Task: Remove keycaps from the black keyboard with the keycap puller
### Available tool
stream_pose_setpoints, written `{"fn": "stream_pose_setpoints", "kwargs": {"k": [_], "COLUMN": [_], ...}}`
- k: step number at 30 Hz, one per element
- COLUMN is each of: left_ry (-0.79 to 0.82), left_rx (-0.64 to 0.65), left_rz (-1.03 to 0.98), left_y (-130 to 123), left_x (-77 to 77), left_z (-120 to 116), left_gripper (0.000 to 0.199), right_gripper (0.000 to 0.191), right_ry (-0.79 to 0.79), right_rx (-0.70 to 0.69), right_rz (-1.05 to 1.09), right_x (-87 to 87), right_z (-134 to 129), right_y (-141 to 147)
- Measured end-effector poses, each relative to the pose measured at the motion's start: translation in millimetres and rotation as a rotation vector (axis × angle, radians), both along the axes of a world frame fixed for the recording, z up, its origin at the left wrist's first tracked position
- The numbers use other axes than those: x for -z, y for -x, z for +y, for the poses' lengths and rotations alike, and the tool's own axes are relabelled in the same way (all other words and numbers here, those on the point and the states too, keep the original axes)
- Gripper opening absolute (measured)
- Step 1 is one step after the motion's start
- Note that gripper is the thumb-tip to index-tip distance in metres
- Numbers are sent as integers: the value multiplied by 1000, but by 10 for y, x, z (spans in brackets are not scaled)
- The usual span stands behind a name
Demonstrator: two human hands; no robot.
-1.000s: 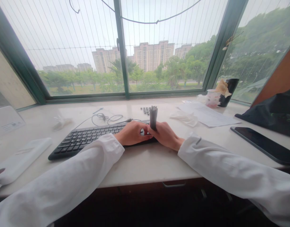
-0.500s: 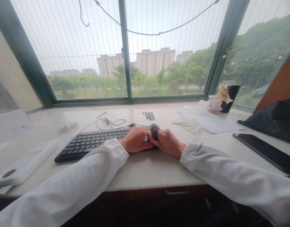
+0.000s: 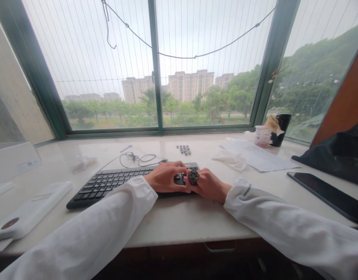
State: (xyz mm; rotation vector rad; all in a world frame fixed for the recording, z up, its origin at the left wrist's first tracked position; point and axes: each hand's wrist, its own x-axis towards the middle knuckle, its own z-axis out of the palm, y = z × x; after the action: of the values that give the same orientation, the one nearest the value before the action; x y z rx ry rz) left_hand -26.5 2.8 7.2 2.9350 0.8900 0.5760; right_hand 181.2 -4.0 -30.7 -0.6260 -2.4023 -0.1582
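Observation:
A black keyboard [image 3: 109,181] lies at a slant on the white table [image 3: 179,221]. Over its right part, my left hand [image 3: 167,177] rests with thumb and fingers curved and apart, a few keys showing between them. My right hand [image 3: 209,184] is closed round a small dark round tool [image 3: 193,177], its end pointing up toward the camera. The fingertips of both hands meet or nearly meet. Several loose dark keycaps [image 3: 184,149] stand in rows behind the keyboard.
A coiled cable [image 3: 138,157] lies behind the keyboard. To the right are crumpled tissue [image 3: 231,159], paper sheets [image 3: 257,155], a cup [image 3: 262,137], a black cylinder [image 3: 281,130] and a phone [image 3: 327,194]. A white device [image 3: 39,210] lies left.
The view has tilted up slightly. The dark tool has tipped toward the camera with my right hand. My left fingers have spread from their bunched pose, showing keys between them.

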Motion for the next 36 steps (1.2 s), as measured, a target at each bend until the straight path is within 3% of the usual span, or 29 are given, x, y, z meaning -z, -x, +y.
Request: {"fn": "stream_pose_setpoints", "kwargs": {"k": [6,13,17,26,32,36], "left_ry": [82,210,194,95,72,75], "left_rx": [172,227,265,236,262,313], "left_rz": [-66,-111,-130,-78,-75,-89], "left_y": [1,-39,-52,-43,-50,-66], "left_x": [-23,-64,-48,27,-13,-22], "left_z": [49,36,48,107,61,40], "left_gripper": [35,23,18,24,24,25], "right_gripper": [15,19,28,28,20,27], "right_ry": [41,-78,-92,-110,74,257], "right_rx": [6,5,-11,-56,-12,73], "right_rz": [69,38,10,18,97,197], "right_x": [-6,41,-2,-33,8,-51], "right_z": [7,28,-14,-60,4,-3], "right_y": [-8,-28,-11,2,-11,11]}}
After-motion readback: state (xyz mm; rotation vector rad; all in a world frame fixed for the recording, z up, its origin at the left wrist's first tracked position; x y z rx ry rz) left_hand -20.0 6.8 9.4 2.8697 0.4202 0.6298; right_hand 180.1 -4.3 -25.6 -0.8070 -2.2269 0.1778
